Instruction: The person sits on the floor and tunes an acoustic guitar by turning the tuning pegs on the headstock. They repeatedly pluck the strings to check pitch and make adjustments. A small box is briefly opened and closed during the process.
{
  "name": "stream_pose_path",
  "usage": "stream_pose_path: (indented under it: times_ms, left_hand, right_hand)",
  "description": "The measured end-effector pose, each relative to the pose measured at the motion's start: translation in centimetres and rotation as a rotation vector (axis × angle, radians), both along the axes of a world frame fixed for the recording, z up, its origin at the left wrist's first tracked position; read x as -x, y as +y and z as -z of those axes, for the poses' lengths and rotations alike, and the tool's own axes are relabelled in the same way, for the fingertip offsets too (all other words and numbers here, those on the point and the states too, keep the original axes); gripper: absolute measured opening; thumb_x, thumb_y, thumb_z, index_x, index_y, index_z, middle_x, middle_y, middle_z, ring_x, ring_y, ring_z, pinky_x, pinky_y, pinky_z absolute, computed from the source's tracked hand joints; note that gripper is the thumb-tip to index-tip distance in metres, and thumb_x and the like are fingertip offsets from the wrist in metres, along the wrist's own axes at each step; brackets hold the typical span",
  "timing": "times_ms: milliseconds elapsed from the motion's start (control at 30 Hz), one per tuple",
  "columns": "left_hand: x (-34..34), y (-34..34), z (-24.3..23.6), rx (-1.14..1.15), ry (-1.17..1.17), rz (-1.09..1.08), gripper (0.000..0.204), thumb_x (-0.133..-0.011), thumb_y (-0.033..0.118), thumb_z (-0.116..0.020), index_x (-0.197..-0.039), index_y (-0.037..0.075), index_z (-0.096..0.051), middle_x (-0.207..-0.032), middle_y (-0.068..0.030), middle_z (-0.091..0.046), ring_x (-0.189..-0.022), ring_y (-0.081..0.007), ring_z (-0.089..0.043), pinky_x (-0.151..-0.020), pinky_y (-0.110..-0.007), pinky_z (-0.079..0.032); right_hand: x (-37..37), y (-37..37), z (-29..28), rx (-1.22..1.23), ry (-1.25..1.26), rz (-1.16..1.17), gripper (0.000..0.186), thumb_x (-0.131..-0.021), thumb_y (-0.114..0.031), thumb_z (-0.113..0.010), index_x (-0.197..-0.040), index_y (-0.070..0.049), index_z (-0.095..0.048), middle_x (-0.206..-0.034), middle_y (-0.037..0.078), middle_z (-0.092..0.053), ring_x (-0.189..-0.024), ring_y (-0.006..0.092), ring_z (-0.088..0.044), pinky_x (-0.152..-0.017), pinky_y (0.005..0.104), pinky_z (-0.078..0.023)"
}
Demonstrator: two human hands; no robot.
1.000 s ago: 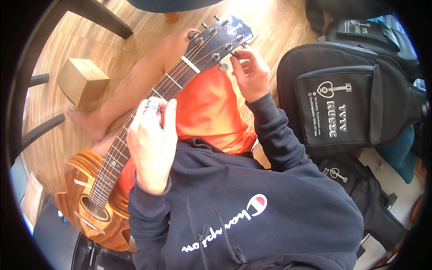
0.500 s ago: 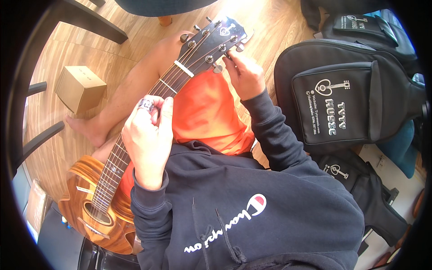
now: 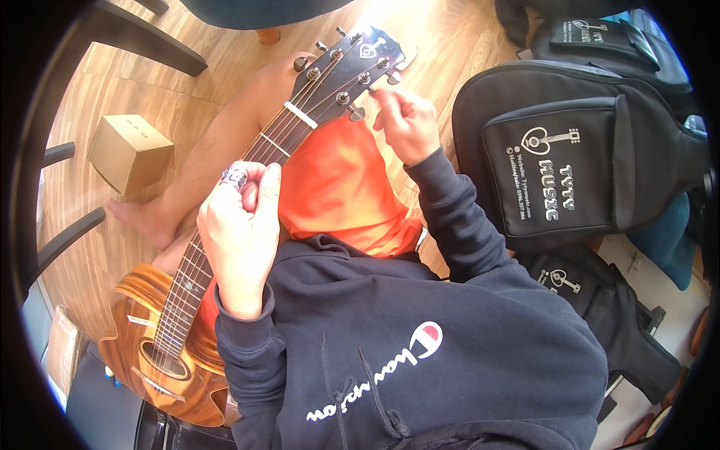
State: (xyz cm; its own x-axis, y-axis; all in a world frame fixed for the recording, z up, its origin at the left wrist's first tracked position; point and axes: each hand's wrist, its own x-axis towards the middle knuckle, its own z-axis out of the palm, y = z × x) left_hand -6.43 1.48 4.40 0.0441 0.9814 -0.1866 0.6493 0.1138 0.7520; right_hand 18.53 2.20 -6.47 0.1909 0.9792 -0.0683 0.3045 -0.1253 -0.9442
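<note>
An acoustic guitar with a glossy brown wooden body lies slantwise across my lap, its body at the lower left and its black headstock at the upper middle. My left hand, wearing a chunky silver ring, is closed over the neck, thumb pressed to the curled fingers. It covers part of the strings; whatever is inside the fingers cannot be made out. At the headstock's right edge, my right hand pinches the middle tuning peg between thumb and fingers.
Black padded guitar bags lie at the right, one over another. A small cardboard box sits on the wooden floor at the left, near dark curved chair legs. A blue seat is at the top.
The guitar's headstock and my left hand have shifted slightly left in view. My right hand's fingers are curled more tightly at the peg.
</note>
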Motion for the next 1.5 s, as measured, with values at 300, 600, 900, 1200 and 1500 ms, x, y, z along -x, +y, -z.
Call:
stream_pose_path:
  times_ms: [300, 600, 900, 1200, 1500]
  left_hand:
    - [0.1, -0.1, -0.1, -0.003, -0.007, 0.013, 0.021, -0.093, 0.017, -0.067, -0.084, -0.001, -0.061, -0.062, 0.0057, -0.039, -0.06, -0.0034, -0.033, -0.053, -0.022, -0.03]
    - [0.0, 0.0, 0.0, -0.026, -0.016, 0.005, 0.024, -0.089, 0.021, -0.069, -0.081, -0.001, -0.063, -0.057, -0.0007, -0.04, -0.052, -0.0107, -0.038, -0.051, -0.029, -0.035]
    - [0.0, 0.1, -0.2, -0.014, -0.014, 0.007, 0.023, -0.089, 0.02, -0.069, -0.082, -0.001, -0.064, -0.057, -0.001, -0.04, -0.052, -0.0108, -0.038, -0.051, -0.029, -0.036]
    - [0.6, 0.0, 0.7, -0.003, -0.117, -0.02, 0.023, -0.091, 0.019, -0.069, -0.081, -0.001, -0.063, -0.056, 0.0022, -0.039, -0.052, -0.0067, -0.035, -0.049, -0.027, -0.033]
    - [0.6, 0.2, 0.9, 0.043, -0.209, -0.065, 0.022, -0.092, 0.014, -0.066, -0.077, -0.002, -0.06, -0.056, 0.0023, -0.044, -0.053, -0.003, -0.037, -0.049, -0.024, -0.032]
  right_hand:
    - [0.4, 0.7, 1.7, -0.324, -0.233, -0.024, 0.015, -0.1, -0.017, -0.056, -0.104, -0.006, -0.065, -0.068, 0.004, -0.061, -0.053, 0.0063, -0.053, -0.051, 0.0205, -0.039]
    - [0.5, 0.3, 1.0, 0.062, 0.283, 0.033, 0.027, -0.1, -0.025, -0.058, -0.097, 0.0, -0.068, -0.064, 0.001, -0.061, -0.048, 0.0055, -0.044, -0.045, 0.0213, -0.035]
    - [0.8, -0.3, 0.5, -0.508, -0.585, 0.12, 0.021, -0.083, -0.008, -0.075, -0.102, -0.002, -0.069, -0.074, 0.006, -0.069, -0.048, 0.01, -0.051, -0.048, 0.0237, -0.043]
    - [0.7, 0.6, -0.1, -0.093, 0.226, 0.148, 0.018, -0.093, -0.012, -0.066, -0.101, 0.004, -0.068, -0.079, 0.009, -0.072, -0.05, 0.0052, -0.054, -0.045, 0.02, -0.042]
    - [0.4, 0.1, 0.5, -0.096, 0.118, 0.095, 0.021, -0.097, -0.016, -0.062, -0.1, 0.003, -0.069, -0.074, 0.007, -0.071, -0.044, 0.0031, -0.046, -0.04, 0.0197, -0.036]
